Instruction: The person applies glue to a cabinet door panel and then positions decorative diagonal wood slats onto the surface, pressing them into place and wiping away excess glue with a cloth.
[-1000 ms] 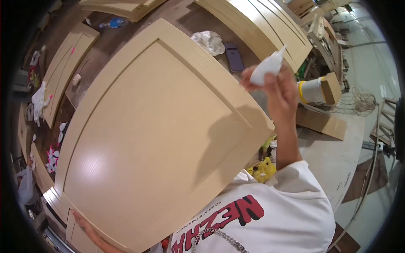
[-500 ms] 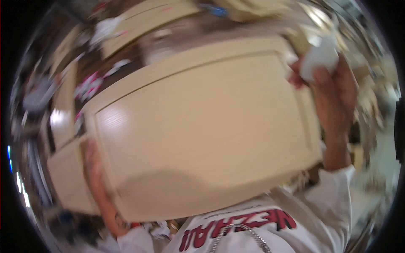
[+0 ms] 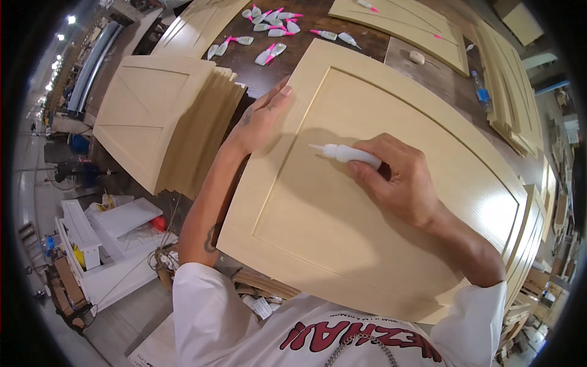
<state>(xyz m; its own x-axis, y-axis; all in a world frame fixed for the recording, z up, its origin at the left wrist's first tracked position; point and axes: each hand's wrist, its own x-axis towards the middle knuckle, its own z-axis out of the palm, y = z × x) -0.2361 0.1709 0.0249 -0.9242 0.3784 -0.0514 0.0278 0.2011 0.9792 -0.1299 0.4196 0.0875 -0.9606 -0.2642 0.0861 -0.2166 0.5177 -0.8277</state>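
Note:
A pale wood cabinet door panel (image 3: pixel 391 116) with a recessed centre lies tilted across the middle in front of me. My left hand (image 3: pixel 264 119) grips its upper left edge, fingers partly hidden by the edge. Over the recessed face, my right hand (image 3: pixel 400 177) is closed around a small white glue bottle (image 3: pixel 351 153). The bottle's thin uncapped nozzle points left, near the groove along the panel's left frame strip. I cannot tell whether the tip touches the wood.
Several white glue bottles with pink caps (image 3: pixel 278 27) lie on the dark table (image 3: pixel 367 43). A stack of similar panels (image 3: pixel 147 116) stands at left. More panels (image 3: pixel 416 30) lie at the back. A plastic water bottle (image 3: pixel 480 92) is at back right, with white boards (image 3: pixel 116 269) lower left.
My right hand has brought the glue bottle from the far right corner to over the panel's left part. My left hand is now higher on the left edge, and the view has turned.

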